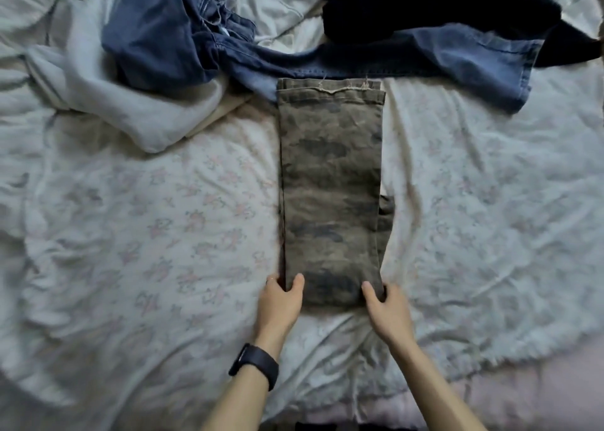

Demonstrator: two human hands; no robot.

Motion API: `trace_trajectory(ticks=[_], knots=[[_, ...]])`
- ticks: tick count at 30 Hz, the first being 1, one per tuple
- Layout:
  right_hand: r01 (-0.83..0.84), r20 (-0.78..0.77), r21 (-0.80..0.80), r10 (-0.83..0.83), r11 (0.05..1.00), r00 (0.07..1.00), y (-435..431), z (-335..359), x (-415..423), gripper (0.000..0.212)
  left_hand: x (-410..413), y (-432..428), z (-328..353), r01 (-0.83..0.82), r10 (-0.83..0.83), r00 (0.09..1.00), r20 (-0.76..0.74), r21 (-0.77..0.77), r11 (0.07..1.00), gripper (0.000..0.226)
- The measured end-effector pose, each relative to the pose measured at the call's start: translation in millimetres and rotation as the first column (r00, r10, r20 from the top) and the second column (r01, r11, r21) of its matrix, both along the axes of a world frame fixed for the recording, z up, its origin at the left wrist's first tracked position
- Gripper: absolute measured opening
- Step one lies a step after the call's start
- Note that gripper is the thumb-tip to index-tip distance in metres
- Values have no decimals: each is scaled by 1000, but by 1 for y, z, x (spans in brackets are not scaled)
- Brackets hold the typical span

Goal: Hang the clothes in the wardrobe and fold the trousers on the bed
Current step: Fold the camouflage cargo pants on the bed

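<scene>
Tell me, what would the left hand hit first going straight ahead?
The left hand grips the camouflage trousers at their near corner; beyond, along that edge, probably the blue jeans.

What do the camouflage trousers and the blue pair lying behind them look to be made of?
Camouflage trousers: probably a sturdy woven cotton, matte and faded; loose threads fray from the far hem. Blue jeans: denim by the look, washed blue, paler along the folds, with a stitched hem at the leg end.
</scene>
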State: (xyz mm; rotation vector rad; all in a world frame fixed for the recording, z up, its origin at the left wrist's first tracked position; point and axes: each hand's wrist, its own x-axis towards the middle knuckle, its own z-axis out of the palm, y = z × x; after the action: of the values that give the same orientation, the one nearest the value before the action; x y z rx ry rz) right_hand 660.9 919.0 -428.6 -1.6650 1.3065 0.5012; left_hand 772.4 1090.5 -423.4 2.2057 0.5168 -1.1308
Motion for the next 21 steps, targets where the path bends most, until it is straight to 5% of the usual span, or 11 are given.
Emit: trace_trajectory(ticks=[5, 10, 17, 21], knots=[[88, 20, 116, -90, 989, 996, -6, 0, 3, 66, 16, 3, -4, 37, -38, 996, -75, -11, 999, 77], [-13, 78, -62, 18, 998, 997, -1, 2, -5, 44, 13, 5, -3, 64, -71, 992, -103, -66, 996, 80], [-141, 77, -241, 163, 960, 984, -4, 31, -40, 35, -46, 14, 24, 94, -88, 992, 93, -65, 993, 74], [-169, 37, -205, 180, 964, 983, -6, 43, -91, 37, -109, 21, 35, 29, -22, 997, 75, -85, 996, 75]])
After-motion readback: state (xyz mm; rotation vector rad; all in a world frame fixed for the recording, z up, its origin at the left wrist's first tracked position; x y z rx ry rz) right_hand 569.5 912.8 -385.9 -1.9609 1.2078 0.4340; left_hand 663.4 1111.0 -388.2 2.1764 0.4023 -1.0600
